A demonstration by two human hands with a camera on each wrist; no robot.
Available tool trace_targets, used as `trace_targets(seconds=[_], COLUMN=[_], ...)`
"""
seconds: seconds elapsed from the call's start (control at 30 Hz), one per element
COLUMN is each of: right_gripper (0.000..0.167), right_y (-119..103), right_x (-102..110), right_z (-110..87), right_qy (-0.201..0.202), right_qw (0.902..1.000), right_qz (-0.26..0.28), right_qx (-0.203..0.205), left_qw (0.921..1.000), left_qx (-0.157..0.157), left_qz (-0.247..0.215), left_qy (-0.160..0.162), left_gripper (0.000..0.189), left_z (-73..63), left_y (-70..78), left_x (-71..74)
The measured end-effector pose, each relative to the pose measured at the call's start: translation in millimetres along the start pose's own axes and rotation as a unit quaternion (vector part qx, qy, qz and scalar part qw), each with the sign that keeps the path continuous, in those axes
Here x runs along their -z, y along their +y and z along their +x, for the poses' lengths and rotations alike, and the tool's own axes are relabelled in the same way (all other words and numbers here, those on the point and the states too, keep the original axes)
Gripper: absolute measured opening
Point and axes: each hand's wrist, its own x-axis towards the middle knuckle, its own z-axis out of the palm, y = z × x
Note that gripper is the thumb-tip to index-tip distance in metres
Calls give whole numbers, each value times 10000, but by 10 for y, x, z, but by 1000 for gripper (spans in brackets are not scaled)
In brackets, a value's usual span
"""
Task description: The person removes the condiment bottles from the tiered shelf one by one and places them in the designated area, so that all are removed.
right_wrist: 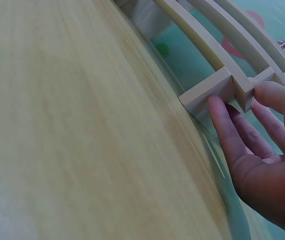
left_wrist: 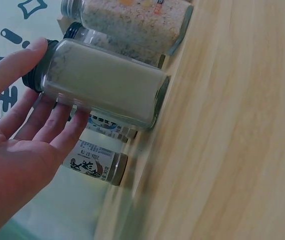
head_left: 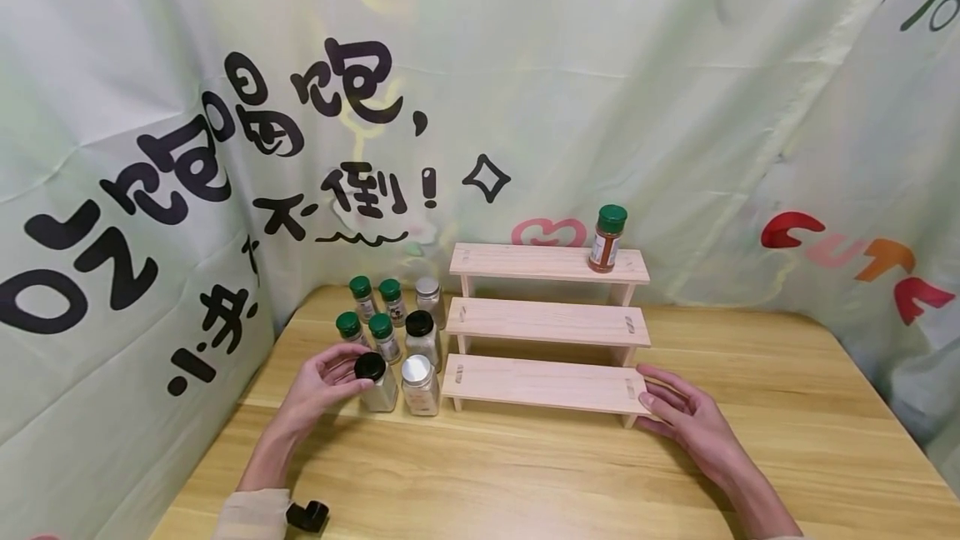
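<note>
My left hand (head_left: 324, 382) has its thumb and fingers about the top of a square glass jar (head_left: 380, 392) with a black lid and pale contents. In the left wrist view, the thumb lies against the lid of this seasoning jar (left_wrist: 102, 82) and the fingers along its side. At the right end of a three-step wooden spice rack (head_left: 540, 382), my right hand (head_left: 686, 419) grips the lowest shelf. The right wrist view has the thumb at the board's end and a finger against the rack's leg (right_wrist: 210, 95). A green-capped spice bottle (head_left: 606, 244) stands on the top step.
Left of the rack stand several green-capped bottles (head_left: 386, 340), a silver-lidded jar (head_left: 420, 390), another black-lidded jar (head_left: 422, 344) and a grey-capped bottle (head_left: 428, 302). A small black object (head_left: 307, 516) lies near the left sleeve. Printed curtains (head_left: 675, 107) hang behind the wooden table (head_left: 480, 482).
</note>
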Motion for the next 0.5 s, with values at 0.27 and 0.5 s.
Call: trace_targets(seconds=[0.27, 0.5], right_gripper=[51, 51], right_y=[5, 21], right_x=[9, 9], right_z=[-10, -5], right_qy=[39, 67], right_qw=[10000, 10000], right_qz=[-25, -39], right_qx=[-64, -60], left_qw=[9999, 9995], left_qx=[-11, -272], left_qz=[-16, 176], left_qy=[-123, 7], left_gripper=[55, 47], left_z=[-12, -51], left_y=[41, 160], left_x=[9, -16])
